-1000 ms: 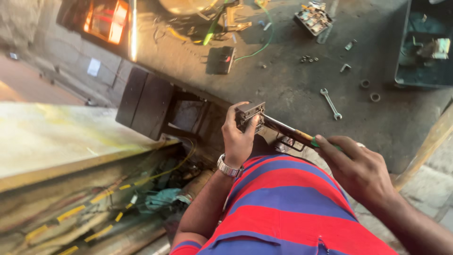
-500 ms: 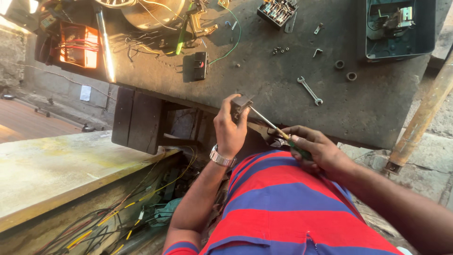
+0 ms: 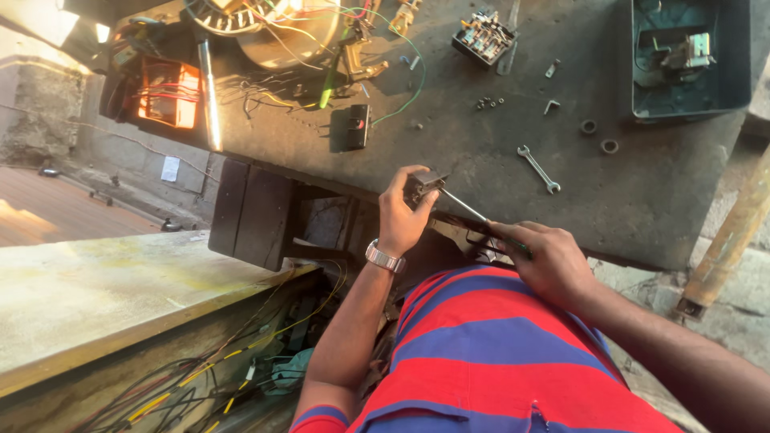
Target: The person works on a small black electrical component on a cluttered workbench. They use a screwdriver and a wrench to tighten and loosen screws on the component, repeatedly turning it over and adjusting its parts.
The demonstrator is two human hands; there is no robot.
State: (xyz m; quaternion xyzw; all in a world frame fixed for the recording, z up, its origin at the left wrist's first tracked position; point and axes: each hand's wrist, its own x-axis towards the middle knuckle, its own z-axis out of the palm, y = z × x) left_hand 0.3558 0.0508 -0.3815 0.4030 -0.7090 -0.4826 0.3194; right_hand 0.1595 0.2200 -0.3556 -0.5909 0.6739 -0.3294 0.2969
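At centre frame, the left hand grips a small dark electrical part just above the near edge of the grey workbench. The right hand, lower right of centre, is closed around the handle of a screwdriver whose tip meets the part. The step in hand appears to be driving or loosening a screw on the part. The next move calls for keeping the tip seated and the part steady. A spanner lies right of centre.
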